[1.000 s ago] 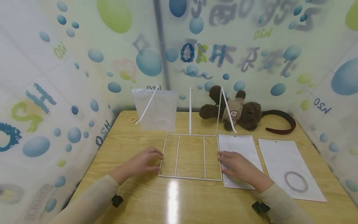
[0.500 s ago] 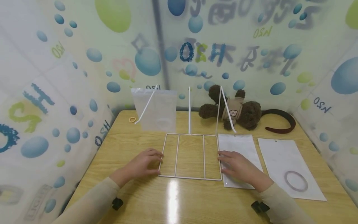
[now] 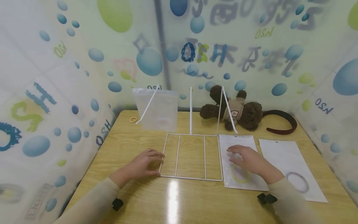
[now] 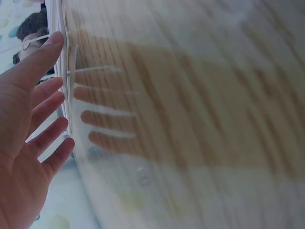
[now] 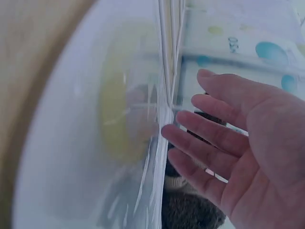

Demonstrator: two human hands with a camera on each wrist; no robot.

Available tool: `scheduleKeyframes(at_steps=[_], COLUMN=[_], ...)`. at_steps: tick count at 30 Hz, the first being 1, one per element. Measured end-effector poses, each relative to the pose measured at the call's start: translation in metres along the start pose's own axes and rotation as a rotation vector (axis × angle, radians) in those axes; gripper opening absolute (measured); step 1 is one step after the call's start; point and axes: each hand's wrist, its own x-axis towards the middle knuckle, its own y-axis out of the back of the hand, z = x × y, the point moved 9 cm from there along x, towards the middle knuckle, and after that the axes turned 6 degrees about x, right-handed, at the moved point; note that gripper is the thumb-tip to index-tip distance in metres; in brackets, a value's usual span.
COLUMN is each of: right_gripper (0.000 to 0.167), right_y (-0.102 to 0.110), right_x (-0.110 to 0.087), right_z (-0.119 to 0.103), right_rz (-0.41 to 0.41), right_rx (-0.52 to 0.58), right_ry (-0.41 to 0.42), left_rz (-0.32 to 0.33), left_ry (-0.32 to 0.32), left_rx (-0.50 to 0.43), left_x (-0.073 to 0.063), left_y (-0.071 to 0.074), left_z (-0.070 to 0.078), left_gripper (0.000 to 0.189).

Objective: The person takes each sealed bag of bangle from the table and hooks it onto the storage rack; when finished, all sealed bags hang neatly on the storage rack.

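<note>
A white wire rack lies on the table, its rectangular base flat and three slanted prongs rising at the back. My left hand is at the base's left side, fingers loosely extended; whether it touches the wire is hard to tell. In the left wrist view, that hand shows spread fingers and nothing held. My right hand hovers over a white clear-fronted pouch to the right of the rack, fingers relaxed and holding nothing. A yellowish ring shows in that pouch, partly behind the hand.
A second white pouch with a pinkish ring lies farther right. Along the back are a brown plush bear, a dark headband, a translucent zip bag and a small orange ring. Patterned walls surround the table.
My right hand has left the right side of the rack's base and moved right over the pouch. The left hand and the rack stay in place.
</note>
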Motion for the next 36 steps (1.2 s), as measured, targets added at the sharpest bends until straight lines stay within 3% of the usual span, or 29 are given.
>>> scheduleKeyframes(at_steps=[6,18,36], right_gripper=[0.033,0.032,0.034], right_y=[0.025,0.053,0.062], right_x=[0.006,0.01,0.016], right_z=[0.035,0.088,0.127], right_rz=[0.043,0.058,0.042], right_rx=[0.064,0.011,-0.056], right_ry=[-0.082,-0.235,-0.254], left_rz=[0.004,0.028,-0.022], left_ry=[0.01,-0.005,0.032], left_rx=[-0.01,-0.016,-0.056], left_x=[0.0,-0.001,-0.002], left_y=[0.0,0.001,-0.001], left_z=[-0.001,0.0,0.001], left_gripper=[0.051,0.051,0.05])
